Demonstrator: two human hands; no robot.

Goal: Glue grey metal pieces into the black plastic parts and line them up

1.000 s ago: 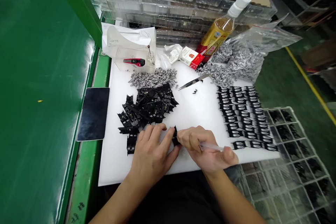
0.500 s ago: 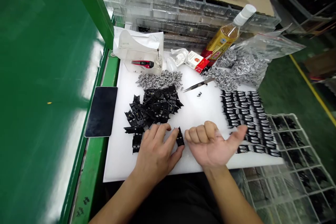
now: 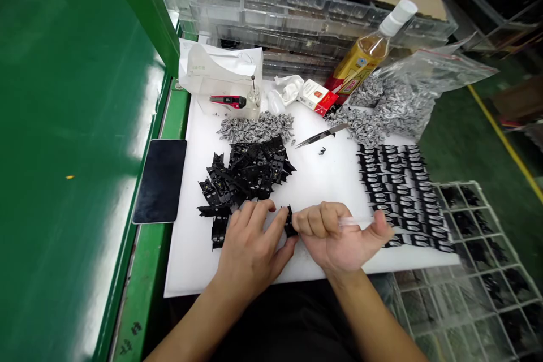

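My left hand (image 3: 254,243) pinches a small black plastic part (image 3: 289,223) between thumb and forefinger, low over the white board (image 3: 328,181). Curled fingers of my right hand (image 3: 339,237) grip a thin, translucent plastic rod (image 3: 358,220), whose right end meets the thumb. The rod's other end is hidden in the fist, which is right against the black part. Just beyond my left hand lies a heap of similar black parts (image 3: 254,169). Behind that heap is a pile of small grey metal pieces (image 3: 257,127).
Rows of black parts with grey pieces (image 3: 396,192) lie at the right. Tweezers (image 3: 322,136), a cigarette box (image 3: 318,97), a bottle (image 3: 360,56) and a bag of grey pieces (image 3: 399,104) stand or lie behind. A tablet (image 3: 160,181) is left; a divided tray (image 3: 479,254) is right.
My right hand has moved slightly left, up against the black part, and its thumb has come in lower toward the fist. The left hand keeps its hold.
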